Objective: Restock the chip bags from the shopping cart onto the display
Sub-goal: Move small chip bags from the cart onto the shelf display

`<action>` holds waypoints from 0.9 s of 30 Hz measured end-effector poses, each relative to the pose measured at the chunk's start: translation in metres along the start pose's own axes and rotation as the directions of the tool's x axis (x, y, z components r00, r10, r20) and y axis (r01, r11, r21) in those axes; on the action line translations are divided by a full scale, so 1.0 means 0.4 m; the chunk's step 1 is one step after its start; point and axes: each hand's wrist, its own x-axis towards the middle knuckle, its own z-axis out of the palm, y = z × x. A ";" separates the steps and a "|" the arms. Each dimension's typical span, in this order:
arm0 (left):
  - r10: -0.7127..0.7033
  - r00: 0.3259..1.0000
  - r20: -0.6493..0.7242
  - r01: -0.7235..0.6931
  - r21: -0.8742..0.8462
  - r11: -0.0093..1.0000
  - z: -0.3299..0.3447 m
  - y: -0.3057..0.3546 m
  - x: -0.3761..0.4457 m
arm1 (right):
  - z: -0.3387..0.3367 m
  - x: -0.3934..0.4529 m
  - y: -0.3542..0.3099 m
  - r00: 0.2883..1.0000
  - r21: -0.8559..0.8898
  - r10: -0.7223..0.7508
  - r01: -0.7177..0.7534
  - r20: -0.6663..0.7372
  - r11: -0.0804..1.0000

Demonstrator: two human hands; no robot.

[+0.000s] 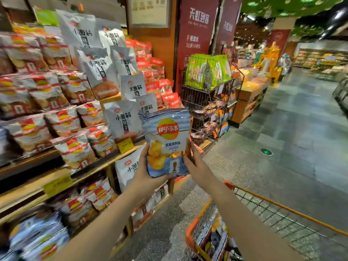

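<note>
Leftmost, the wooden display (56, 178) carries tiered shelves packed with white-and-red chip bags (75, 153), each with a round red-and-yellow logo; the print on them is too blurred to read. On the lowest tier at the far left lie blue-striped bags (37, 234), also blurred. Further right on the same shelves stand grey-white snack packs (122, 121) printed with large black Chinese characters, and behind them a stack of red-topped packets (156, 72). Yellow price tags (125, 146) hang on the shelf edges; their figures cannot be made out.

At centre, a blue-and-white striped chip bag (166, 144) is held upright in the air, in front of the display's right end and above the floor. It shows the Lay's logo with Chinese characters, the word "ASADO" and pictured chips. The left hand (146, 170) grips its lower left edge, thumb on the front and fingers curled behind. The right hand (197, 166) grasps the lower right edge, fingers wrapped around the side.

Behind, a dark red banner (195, 34) bears white Chinese writing. A black wire rack (205, 91) holds green bags on top and smaller packets below.

Lower right, the orange-rimmed shopping cart (263, 213) holds more blue-striped bags (212, 240).
</note>
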 end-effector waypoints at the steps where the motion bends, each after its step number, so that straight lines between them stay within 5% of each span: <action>1: -0.027 0.999 -0.022 0.027 0.005 1.000 -0.032 -0.001 -0.012 | 0.030 0.009 -0.009 1.000 0.008 -0.012 0.012 0.028 1.000; 12: -0.194 0.938 -0.286 0.233 0.106 0.967 -0.367 0.019 -0.119 | 0.366 0.118 -0.124 0.961 0.074 -0.126 0.111 0.244 0.991; 27: -0.315 0.764 -0.562 0.470 0.152 0.869 -0.848 -0.074 -0.116 | 0.886 0.410 -0.226 0.827 0.147 -0.138 0.068 0.544 0.987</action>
